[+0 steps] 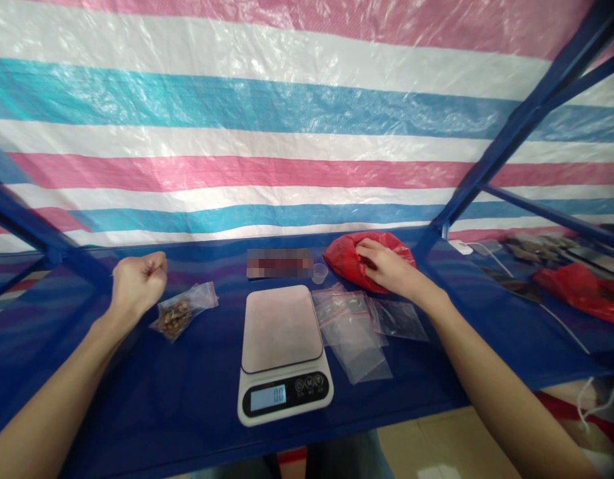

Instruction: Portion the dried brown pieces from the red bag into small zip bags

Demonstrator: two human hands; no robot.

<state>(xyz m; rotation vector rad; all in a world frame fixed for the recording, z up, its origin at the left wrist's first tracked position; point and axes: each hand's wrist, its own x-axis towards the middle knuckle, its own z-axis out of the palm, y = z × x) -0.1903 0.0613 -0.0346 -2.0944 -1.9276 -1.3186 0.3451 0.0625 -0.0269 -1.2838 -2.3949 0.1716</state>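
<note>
Red plastic bag (346, 256) lay at the back of the blue shelf (137, 399), right of centre, with the right hand (389, 266) resting on it, fingers bent into the crumpled mouth; whether they pinched anything inside could not be told. Left hand (137, 283) hovered well apart on the other side, curled into a loose fist around nothing visible. Just beside that fist lay a small zip bag (181, 313) filled with brownish pieces.

Between the hands stood a digital scale (281, 349), platform bare, display lit. Empty zip bags (354, 326) were fanned out, overlapping, touching the scale's right edge. A small clear cup (319, 271) sat behind them, near the red bag.

Risks, as judged: the thin red bag could drag or tip if the hand pulled out fast, spilling contents onto the shelf; the slippery empty bags could slide off the front edge if brushed by the forearm.

Contents of the red bag were hidden by the hand and folds. Display digits were too small to read surely. A blurred patch behind the scale could not be made out. Items on the neighbouring shelf at right were cut off.
</note>
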